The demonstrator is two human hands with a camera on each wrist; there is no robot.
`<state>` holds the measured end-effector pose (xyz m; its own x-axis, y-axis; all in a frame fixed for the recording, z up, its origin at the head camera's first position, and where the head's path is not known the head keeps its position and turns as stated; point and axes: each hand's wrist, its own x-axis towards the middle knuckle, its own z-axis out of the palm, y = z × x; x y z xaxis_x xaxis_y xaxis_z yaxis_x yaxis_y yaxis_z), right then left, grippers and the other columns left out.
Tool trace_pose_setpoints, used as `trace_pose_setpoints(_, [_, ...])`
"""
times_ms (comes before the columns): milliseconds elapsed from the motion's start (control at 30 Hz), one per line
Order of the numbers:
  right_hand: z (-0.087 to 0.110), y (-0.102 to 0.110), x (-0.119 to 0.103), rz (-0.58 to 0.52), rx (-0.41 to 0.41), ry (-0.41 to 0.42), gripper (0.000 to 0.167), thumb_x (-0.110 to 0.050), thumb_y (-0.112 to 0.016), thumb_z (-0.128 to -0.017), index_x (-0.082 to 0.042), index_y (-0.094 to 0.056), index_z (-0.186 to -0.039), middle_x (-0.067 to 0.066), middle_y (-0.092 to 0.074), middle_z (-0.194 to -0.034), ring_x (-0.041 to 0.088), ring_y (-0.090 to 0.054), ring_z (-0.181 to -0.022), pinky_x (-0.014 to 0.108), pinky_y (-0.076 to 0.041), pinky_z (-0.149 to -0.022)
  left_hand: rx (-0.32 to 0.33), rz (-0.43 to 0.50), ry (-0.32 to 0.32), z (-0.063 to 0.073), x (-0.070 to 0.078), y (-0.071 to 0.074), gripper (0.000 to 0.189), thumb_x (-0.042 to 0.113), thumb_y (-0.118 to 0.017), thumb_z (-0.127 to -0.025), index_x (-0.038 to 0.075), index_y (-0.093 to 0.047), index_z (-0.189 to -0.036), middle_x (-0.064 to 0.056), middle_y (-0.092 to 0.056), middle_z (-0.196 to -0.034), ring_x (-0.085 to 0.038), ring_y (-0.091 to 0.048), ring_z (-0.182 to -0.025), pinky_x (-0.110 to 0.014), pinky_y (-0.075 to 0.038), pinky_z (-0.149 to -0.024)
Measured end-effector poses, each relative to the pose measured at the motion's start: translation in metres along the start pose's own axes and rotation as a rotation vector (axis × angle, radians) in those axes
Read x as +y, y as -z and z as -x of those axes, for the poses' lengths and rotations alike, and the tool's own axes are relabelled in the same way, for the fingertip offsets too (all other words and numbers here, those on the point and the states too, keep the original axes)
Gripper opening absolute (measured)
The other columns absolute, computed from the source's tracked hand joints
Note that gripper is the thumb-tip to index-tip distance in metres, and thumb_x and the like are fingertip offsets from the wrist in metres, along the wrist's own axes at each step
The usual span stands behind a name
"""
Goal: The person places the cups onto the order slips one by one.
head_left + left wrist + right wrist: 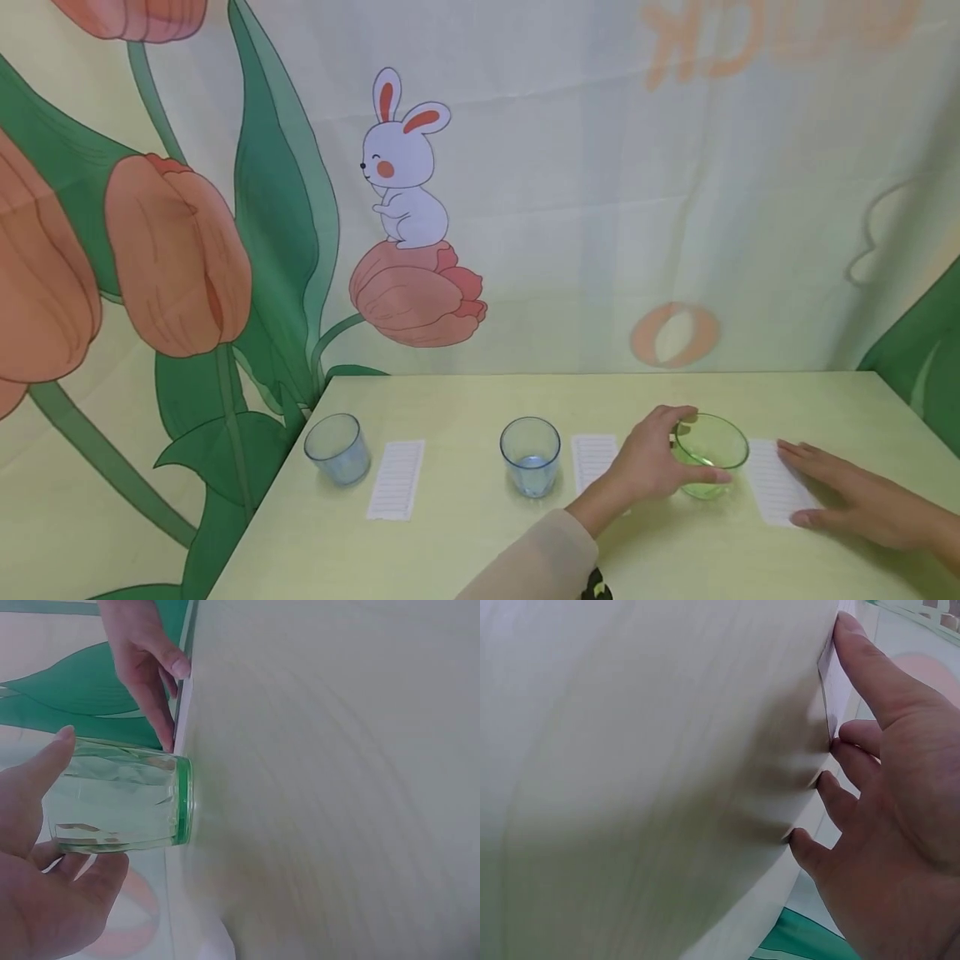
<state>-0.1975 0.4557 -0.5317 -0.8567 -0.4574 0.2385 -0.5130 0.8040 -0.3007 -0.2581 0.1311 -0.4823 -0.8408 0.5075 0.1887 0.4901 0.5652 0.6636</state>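
My left hand [651,457] holds a green transparent glass [712,492] by its sides, thumb on the near side and fingers on the far side. In the left wrist view the green glass [120,799] appears sideways, its thick base at or close to the tabletop. To its right my right hand [862,496] rests at a lined white paper strip [776,483], fingers extended. In the right wrist view the fingertips of the right hand [892,772] touch the table around the paper's edge [838,694].
A bluish glass [531,458] with what looks like clear liquid stands mid-table, beside a second paper strip [592,458] partly behind the left arm. Farther left are another bluish glass [339,450] and paper strip [397,479]. A printed curtain [555,208] hangs behind the table [450,400].
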Motion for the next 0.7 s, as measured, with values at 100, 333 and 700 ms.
trace_pose_setpoints(100, [-0.001, 0.000, -0.001, -0.004, -0.022, -0.025, 0.093, -0.032, -0.083, -0.092, -0.008, -0.034, -0.166, -0.034, -0.004, -0.158, -0.028, 0.010, -0.138, -0.005, 0.004, -0.101, -0.001, -0.020, -0.002, -0.001, 0.001, 0.001, 0.089, 0.059, -0.091, -0.077, 0.026, -0.055, -0.152, 0.016, -0.057, -0.143, -0.002, -0.056, -0.127, -0.019, -0.049, -0.102])
trace_pose_setpoints(333, [-0.001, -0.003, 0.000, -0.002, -0.008, -0.041, 0.095, -0.035, -0.085, -0.090, -0.014, -0.035, -0.167, -0.029, -0.009, -0.162, -0.029, 0.007, -0.138, -0.005, 0.002, -0.099, -0.007, -0.042, -0.039, -0.008, 0.008, 0.000, 0.088, 0.060, -0.090, -0.079, 0.024, -0.056, -0.152, 0.015, -0.057, -0.145, -0.002, -0.055, -0.129, -0.017, -0.047, -0.102])
trace_pose_setpoints(700, [-0.002, 0.000, 0.000, -0.006, 0.003, -0.048, 0.091, -0.035, -0.087, -0.087, -0.003, -0.044, -0.160, 0.021, -0.036, -0.165, -0.032, -0.001, -0.129, -0.006, -0.001, -0.099, -0.014, -0.062, -0.060, -0.025, 0.028, -0.005, 0.089, 0.062, -0.088, -0.080, 0.029, -0.053, -0.155, 0.016, -0.052, -0.151, 0.000, -0.051, -0.133, -0.018, -0.046, -0.103])
